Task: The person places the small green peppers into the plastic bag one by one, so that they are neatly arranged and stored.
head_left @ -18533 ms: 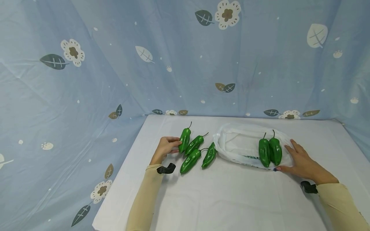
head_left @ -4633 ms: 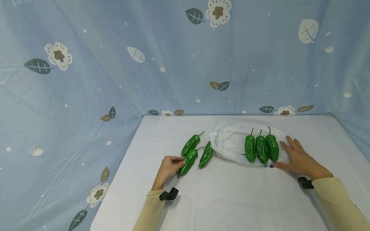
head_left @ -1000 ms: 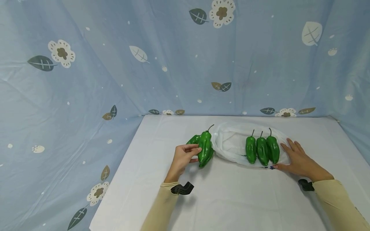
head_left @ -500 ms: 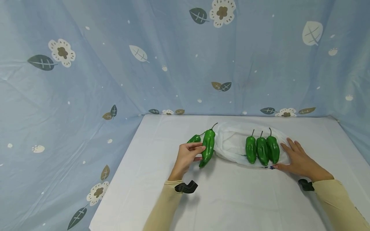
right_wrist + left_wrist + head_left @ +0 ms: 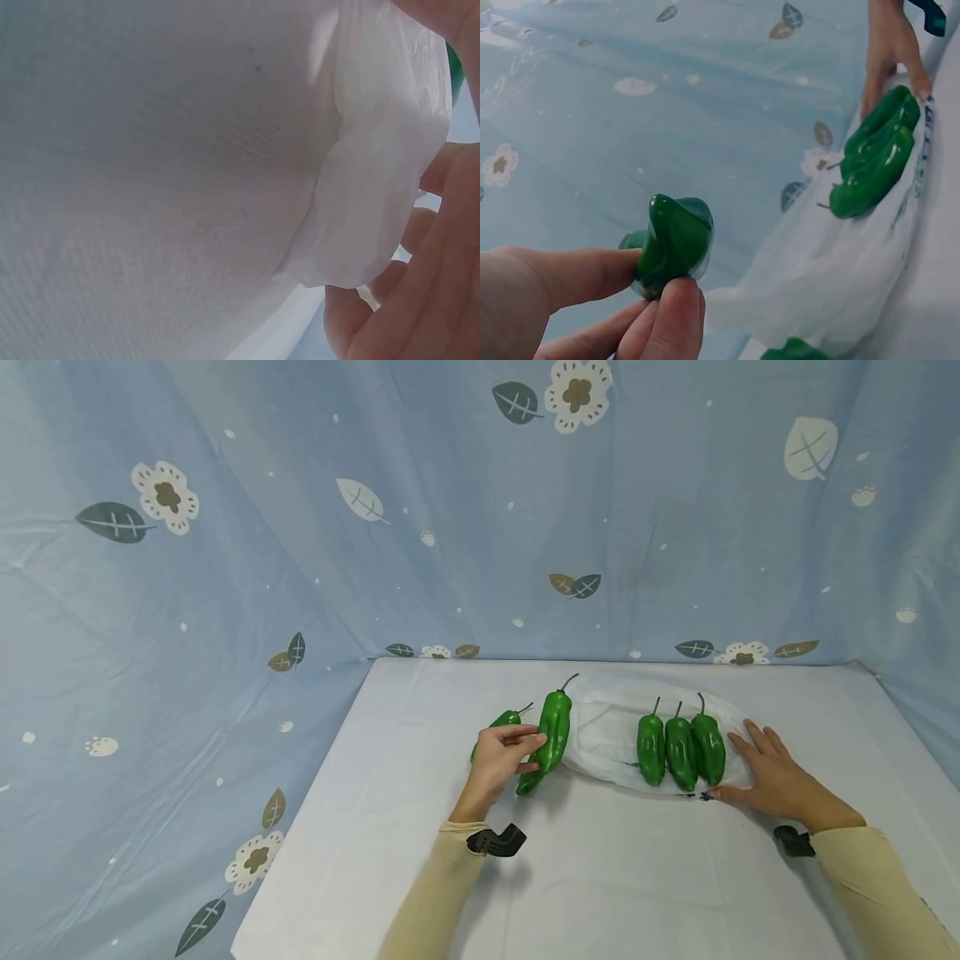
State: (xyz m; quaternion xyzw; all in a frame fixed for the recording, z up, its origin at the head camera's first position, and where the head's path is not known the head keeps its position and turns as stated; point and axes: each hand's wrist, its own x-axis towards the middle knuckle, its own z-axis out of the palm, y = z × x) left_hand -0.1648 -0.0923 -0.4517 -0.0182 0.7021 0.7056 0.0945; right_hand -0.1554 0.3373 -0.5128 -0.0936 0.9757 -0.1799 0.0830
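Note:
My left hand [image 5: 495, 768] pinches a glossy green pepper [image 5: 555, 727] between thumb and fingers, with its stem pointing up and right. In the left wrist view the held pepper [image 5: 676, 238] is seen end-on, up off the table. It overlaps the bag's left end in the head view. Below it shows the tip of a second pepper [image 5: 527, 783], mostly hidden. A third pepper [image 5: 507, 719] lies partly behind my left hand. Three peppers [image 5: 680, 752] lie side by side on the white plastic bag [image 5: 603, 731]. My right hand [image 5: 780, 781], fingers spread, rests at the bag's right end.
The bag lies flat on a white-covered table [image 5: 637, 877]. A blue curtain [image 5: 450, 527] with flower and leaf prints rises behind the table and along its left side. Dark wrist-worn devices [image 5: 497, 841] sit at both cuffs.
Earlier, a third pepper was added beside the two on the bag. Since then, my left hand has picked up another pepper and carried it right, up to the bag's left end. My right hand stays put.

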